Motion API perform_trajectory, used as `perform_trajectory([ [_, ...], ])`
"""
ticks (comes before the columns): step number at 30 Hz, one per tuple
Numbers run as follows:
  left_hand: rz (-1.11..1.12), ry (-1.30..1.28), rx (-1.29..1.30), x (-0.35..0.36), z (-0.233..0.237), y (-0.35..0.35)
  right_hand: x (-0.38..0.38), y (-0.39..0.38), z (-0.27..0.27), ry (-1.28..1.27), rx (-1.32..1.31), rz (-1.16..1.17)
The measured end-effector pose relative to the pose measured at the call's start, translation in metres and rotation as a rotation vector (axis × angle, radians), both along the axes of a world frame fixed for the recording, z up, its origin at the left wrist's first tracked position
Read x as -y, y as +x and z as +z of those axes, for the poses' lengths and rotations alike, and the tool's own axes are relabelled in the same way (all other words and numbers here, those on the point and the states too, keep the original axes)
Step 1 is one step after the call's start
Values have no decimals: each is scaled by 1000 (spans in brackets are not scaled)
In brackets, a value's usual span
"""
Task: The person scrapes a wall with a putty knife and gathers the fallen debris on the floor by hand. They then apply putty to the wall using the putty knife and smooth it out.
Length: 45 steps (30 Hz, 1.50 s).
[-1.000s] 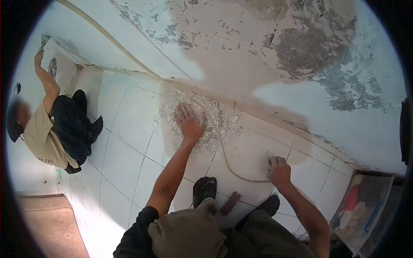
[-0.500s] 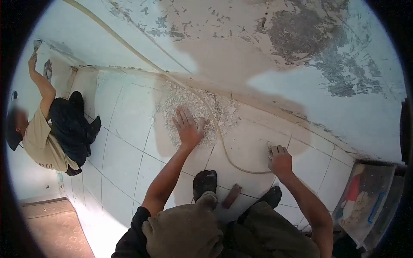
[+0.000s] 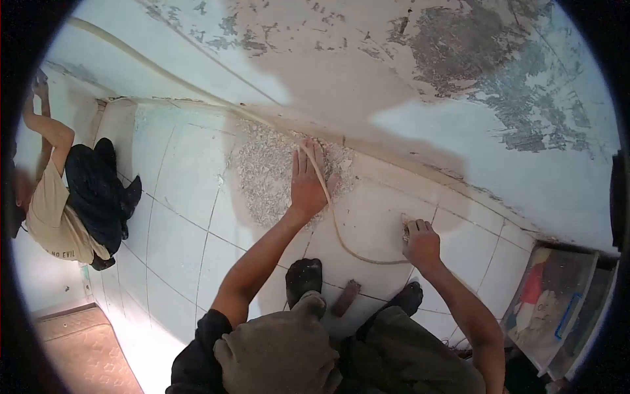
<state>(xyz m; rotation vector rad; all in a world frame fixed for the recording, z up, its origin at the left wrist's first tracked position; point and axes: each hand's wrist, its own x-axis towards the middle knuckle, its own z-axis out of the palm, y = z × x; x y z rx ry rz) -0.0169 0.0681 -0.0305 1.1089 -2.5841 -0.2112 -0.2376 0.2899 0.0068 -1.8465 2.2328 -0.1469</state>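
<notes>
My left hand (image 3: 307, 191) lies with fingers stretched out on a heap of pale plaster chips (image 3: 259, 177) on the tiled floor near the wall. A thin beige hose (image 3: 341, 234) crosses over its fingers and curves along the floor toward my other hand. My right hand (image 3: 422, 245) is closed near the floor, fingers curled over a small beige-grey piece (image 3: 405, 226) at its left side; I cannot tell what that piece is. Between my feet lies a reddish-brown block (image 3: 346, 299).
Along the top runs a wall (image 3: 328, 72) with grey patches of stripped paint. A person (image 3: 62, 217) in a beige shirt crouches at the left, arms raised to the wall. A clear plastic drawer unit (image 3: 548, 308) stands at right, a brown mat (image 3: 88, 351) at lower left.
My left hand has slid right and a little toward the wall across the chips, coming under the hose. The other person's arms have shifted at the wall. My right hand stays by the same spot.
</notes>
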Motion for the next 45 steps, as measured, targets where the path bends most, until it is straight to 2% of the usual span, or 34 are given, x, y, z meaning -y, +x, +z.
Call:
perform_trajectory([
  [2, 35, -26, -31, -3, -2, -8, -1, 1, -1, -12, 4, 1],
  [8, -69, 9, -107, -16, 3, -29, 2, 0, 1, 21, 13, 3],
  [10, -185, 40, -25, -16, 3, -36, 2, 0, 0, 23, 8, 0],
  [13, -144, 60, -81, -13, 9, -41, 5, -1, 1, -14, 8, 14],
  [17, -227, 106, 20, -18, -1, -33, 2, -4, -6, -30, 16, 43],
  [20, -214, 87, -72, -18, 1, -19, 5, -3, 0, -48, 5, 42],
  [22, -23, 70, 15, -16, 0, -7, 6, -4, 2, -21, 18, 30],
  [26, 4, 24, 70, -24, 5, 5, 6, -5, 6, 11, -7, 57],
  [29, 131, 66, 57, -21, 0, 15, 7, -4, -2, -33, 5, 47],
  [31, 191, 69, 70, -21, 6, 20, 6, -5, 0, 50, 24, 12],
  [35, 221, 83, 92, -16, -7, 32, 2, -4, 0, 29, 8, 15],
  [39, 321, 7, 141, -26, 7, 57, 6, -9, 3, 56, 23, 29],
  [41, 597, -121, 89, -31, -10, 82, 6, -11, 4, 82, 37, 18],
  [45, 567, -5, 113, -32, -14, 92, 7, -7, 6, 100, 52, 4],
])
